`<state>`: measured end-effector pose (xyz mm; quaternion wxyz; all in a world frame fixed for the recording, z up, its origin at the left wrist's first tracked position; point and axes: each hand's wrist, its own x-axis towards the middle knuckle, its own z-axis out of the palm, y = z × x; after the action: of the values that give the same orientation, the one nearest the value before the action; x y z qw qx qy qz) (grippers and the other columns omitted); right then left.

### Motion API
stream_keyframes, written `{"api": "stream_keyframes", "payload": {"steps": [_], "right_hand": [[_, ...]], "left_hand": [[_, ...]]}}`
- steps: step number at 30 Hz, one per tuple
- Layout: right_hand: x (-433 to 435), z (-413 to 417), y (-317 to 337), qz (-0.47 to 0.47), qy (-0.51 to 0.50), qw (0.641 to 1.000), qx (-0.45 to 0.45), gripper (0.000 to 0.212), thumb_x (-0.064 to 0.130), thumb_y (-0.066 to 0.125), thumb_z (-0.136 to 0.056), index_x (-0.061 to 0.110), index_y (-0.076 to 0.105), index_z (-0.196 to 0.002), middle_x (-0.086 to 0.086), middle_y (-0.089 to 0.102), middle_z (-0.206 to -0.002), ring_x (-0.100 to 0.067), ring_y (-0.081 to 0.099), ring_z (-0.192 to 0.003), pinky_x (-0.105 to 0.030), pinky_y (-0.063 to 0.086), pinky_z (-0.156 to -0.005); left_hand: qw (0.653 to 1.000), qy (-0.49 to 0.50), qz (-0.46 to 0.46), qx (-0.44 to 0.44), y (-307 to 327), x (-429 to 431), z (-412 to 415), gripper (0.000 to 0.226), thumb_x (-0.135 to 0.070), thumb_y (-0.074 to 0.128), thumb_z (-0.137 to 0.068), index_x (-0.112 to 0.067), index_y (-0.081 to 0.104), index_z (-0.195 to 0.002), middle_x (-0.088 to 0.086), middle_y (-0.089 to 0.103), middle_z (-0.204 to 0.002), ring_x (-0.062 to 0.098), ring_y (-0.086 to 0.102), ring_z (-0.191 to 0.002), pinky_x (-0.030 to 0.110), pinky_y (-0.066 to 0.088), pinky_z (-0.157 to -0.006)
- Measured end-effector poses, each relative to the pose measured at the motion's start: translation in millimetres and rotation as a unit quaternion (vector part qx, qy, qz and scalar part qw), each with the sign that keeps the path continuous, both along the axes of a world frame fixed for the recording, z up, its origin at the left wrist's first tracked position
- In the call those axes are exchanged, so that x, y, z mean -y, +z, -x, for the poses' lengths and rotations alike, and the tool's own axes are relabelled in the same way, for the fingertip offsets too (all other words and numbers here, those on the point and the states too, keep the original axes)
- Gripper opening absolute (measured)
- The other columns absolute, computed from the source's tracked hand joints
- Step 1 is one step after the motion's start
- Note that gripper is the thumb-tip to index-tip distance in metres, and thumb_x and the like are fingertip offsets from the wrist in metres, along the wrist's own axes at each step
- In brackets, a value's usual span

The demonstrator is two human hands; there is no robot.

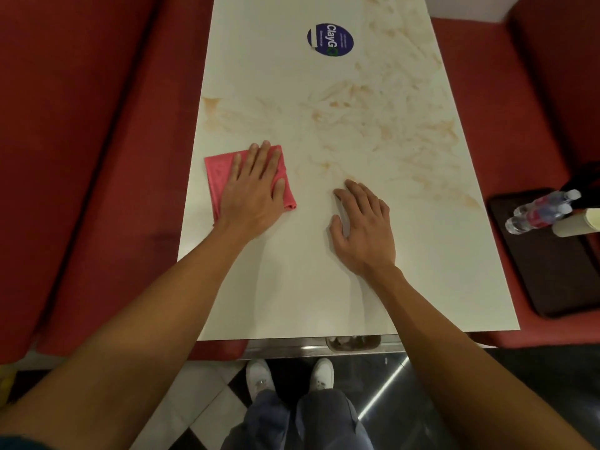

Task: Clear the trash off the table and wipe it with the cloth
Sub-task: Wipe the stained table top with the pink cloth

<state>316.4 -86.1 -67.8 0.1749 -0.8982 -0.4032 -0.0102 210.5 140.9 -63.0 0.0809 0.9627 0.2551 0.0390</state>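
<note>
**Table wiped with a red cloth, one hand flat on it**

A long booth is seen from above. Red padded benches (81, 157) are set along both sides of a pale table (292, 287). The near half of the table top is seen as plain off-white. The far half and the right side are streaked with brownish smears (373, 125).

On the right bench, beside the table's near half, a dark tray (552, 280) is laid.

Two bare forearms are stretched forward over the near edge of the table. The left hand (253, 193) is laid palm down, with the fingers straight and a little spread. It is pressed flat onto the cloth (216, 177). The right hand (363, 228) is set on the bare table just beside the cloth and apart from it. Its fingers are loosely bent, the fingertips are rested on the surface, and nothing is held.

The cloth is pinkish red and folded into a rough square. It is placed close to the table's left edge, about midway along the table. Much of it is covered by the left hand; its left side and near right corner are left showing.

A round dark blue sticker (330, 39) with white lettering is fixed near the far end of the table.

Two clear plastic bottles (542, 212) with white caps are laid on the far end of the tray. A pale tube-shaped object (576, 224) is seen just beside them; what it is cannot be told.
</note>
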Motion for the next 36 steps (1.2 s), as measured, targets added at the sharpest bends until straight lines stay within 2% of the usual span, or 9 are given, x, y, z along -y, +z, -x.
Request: {"api": "stream_keyframes", "payload": {"steps": [4,9,14,16,20,26,29,32,36], "right_hand": [[0.9,-2.4,0.1,-0.003,0.003,1.000,-0.008,0.054,0.038,0.048,-0.103,0.023,0.046,-0.154,0.002,0.035,-0.168,-0.017,0.026,-0.157,-0.043,0.025,-0.125],[6.6,-15.0,4.3,-0.070,-0.010,0.996,-0.053,0.057,0.032,0.053,-0.102,0.022,0.043,-0.157,0.004,0.038,-0.166,-0.015,0.030,-0.155,-0.038,0.024,-0.125],[14.4,-69.5,10.9,0.000,-0.043,0.999,-0.032,0.057,0.039,0.043,-0.106,0.025,0.036,-0.161,0.002,0.029,-0.171,-0.020,0.021,-0.158,-0.041,0.016,-0.127],[17.9,-82.7,6.2,0.033,-0.030,0.999,-0.024,0.057,0.040,0.038,-0.107,0.025,0.033,-0.162,0.001,0.025,-0.173,-0.020,0.017,-0.160,-0.043,0.015,-0.129],[21.6,-88.6,-1.1,0.050,-0.014,0.998,-0.023,0.057,0.043,0.032,-0.107,0.028,0.031,-0.163,0.002,0.018,-0.175,-0.018,0.010,-0.162,-0.045,0.012,-0.130],[19.2,-89.0,-3.5,0.050,-0.019,0.998,-0.021,0.058,0.044,0.032,-0.107,0.028,0.032,-0.162,0.001,0.019,-0.174,-0.019,0.010,-0.162,-0.045,0.011,-0.130],[20.0,-89.7,-3.2,0.051,-0.018,0.998,-0.022,0.058,0.044,0.032,-0.106,0.027,0.033,-0.162,0.001,0.020,-0.174,-0.019,0.010,-0.162,-0.046,0.012,-0.129],[18.9,-90.4,-1.1,0.047,-0.018,0.998,-0.022,0.058,0.044,0.033,-0.106,0.027,0.034,-0.161,0.001,0.021,-0.174,-0.019,0.011,-0.162,-0.047,0.014,-0.129],[18.3,-89.3,-2.9,0.050,-0.023,0.998,-0.014,0.058,0.044,0.034,-0.105,0.028,0.034,-0.161,0.002,0.021,-0.174,-0.019,0.012,-0.161,-0.046,0.015,-0.129]], "left_hand": [[1.000,0.001,-0.014,0.017,-3.5,-4.5,37.6,0.063,-0.044,0.025,-0.110,-0.019,0.020,-0.167,0.000,0.016,-0.175,0.017,0.010,-0.162,0.046,0.010,-0.131],[0.996,0.081,0.013,-0.015,1.2,-15.3,-4.4,0.068,-0.046,0.016,-0.107,-0.017,0.007,-0.168,0.004,0.003,-0.176,0.022,-0.001,-0.162,0.048,0.000,-0.131],[0.998,0.068,0.008,-0.007,-1.0,10.3,-34.3,0.066,-0.044,0.015,-0.108,-0.018,0.008,-0.168,0.004,0.005,-0.176,0.023,0.001,-0.162,0.050,0.001,-0.131],[0.999,0.049,0.007,0.006,-3.1,21.9,-18.9,0.065,-0.044,0.017,-0.108,-0.019,0.012,-0.168,0.001,0.008,-0.176,0.020,0.003,-0.162,0.049,0.004,-0.131],[0.997,0.080,-0.013,0.017,-4.9,26.1,14.4,0.064,-0.045,0.022,-0.109,-0.018,0.019,-0.167,0.000,0.015,-0.175,0.018,0.010,-0.162,0.046,0.008,-0.131],[0.987,0.157,0.019,-0.006,1.4,10.4,-40.8,0.069,-0.048,0.016,-0.106,-0.019,0.005,-0.168,0.003,0.003,-0.176,0.023,0.000,-0.162,0.050,0.001,-0.131],[0.995,0.101,0.018,-0.005,2.3,30.0,-45.9,0.067,-0.046,0.017,-0.107,-0.020,0.008,-0.168,0.002,0.005,-0.176,0.021,0.001,-0.162,0.051,0.003,-0.131],[0.999,0.035,-0.002,-0.001,-1.8,35.6,-11.4,0.063,-0.046,0.020,-0.110,-0.024,0.012,-0.168,-0.004,0.009,-0.176,0.016,0.004,-0.162,0.048,0.007,-0.131],[0.997,0.077,0.002,-0.005,-2.8,12.1,-8.6,0.065,-0.047,0.018,-0.109,-0.022,0.011,-0.168,-0.002,0.007,-0.176,0.017,0.002,-0.162,0.048,0.005,-0.131]]}}
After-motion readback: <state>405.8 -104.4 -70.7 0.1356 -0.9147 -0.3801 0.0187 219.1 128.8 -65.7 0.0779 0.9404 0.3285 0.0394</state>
